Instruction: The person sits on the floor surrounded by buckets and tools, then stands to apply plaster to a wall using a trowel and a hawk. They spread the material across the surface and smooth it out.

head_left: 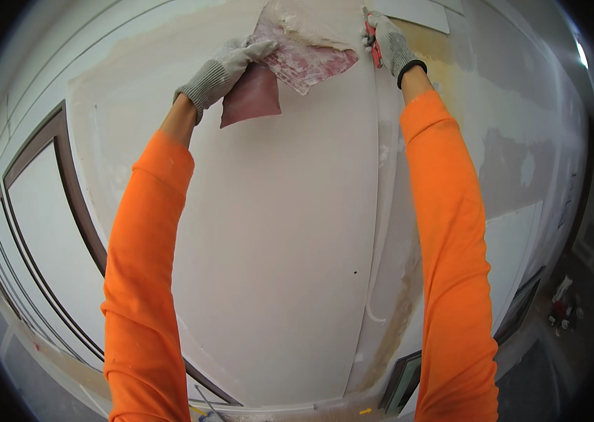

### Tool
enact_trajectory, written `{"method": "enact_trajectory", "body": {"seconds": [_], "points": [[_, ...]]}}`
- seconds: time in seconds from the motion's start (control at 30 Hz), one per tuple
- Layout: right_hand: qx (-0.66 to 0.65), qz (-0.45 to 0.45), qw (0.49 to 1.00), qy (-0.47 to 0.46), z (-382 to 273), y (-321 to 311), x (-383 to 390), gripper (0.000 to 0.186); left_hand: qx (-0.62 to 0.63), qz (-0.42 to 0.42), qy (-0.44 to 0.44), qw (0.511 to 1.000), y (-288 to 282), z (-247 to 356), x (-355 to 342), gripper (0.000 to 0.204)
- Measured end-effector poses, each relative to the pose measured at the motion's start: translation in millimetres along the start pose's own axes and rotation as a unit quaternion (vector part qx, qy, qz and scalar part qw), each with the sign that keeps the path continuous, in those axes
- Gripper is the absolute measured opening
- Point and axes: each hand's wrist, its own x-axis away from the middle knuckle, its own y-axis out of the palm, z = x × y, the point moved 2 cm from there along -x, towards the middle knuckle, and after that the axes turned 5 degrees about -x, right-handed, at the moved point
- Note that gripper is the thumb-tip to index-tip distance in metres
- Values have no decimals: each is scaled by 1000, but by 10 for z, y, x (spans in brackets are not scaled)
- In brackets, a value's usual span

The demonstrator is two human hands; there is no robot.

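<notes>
High on the wall, my left hand [230, 67] in a grey knit glove is closed on a dark red flexible sheet [251, 100]. Next to it, a pinkish-red piece [307, 67] is smeared with pale plaster-like material; I cannot tell whether both are one sheet. My right hand [392, 43], gloved too with a black cuff edge, grips a slim red-handled tool [374, 50]. Its narrow tip points up near the vertical edge of a large off-white wall panel [276, 232]. The tool's exact kind is too small to tell.
Brown-framed white panels [54, 204] run along the left. Right of the large panel, the wall [508, 162] shows grey and tan patches. Low down sit a dark frame [402, 380] and a small yellow piece [366, 411]. Assorted items [564, 309] lie at the far right.
</notes>
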Motion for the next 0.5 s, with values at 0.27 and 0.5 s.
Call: {"method": "enact_trajectory", "body": {"seconds": [0.27,0.5], "points": [[187,36,979,-68,404,556,-127,40,-42,-20,24,999,-141,-454,-92,69],[338,109,925,-137,80,336,20,41,-18,-37,55,998,-33,-228,-433,57]]}}
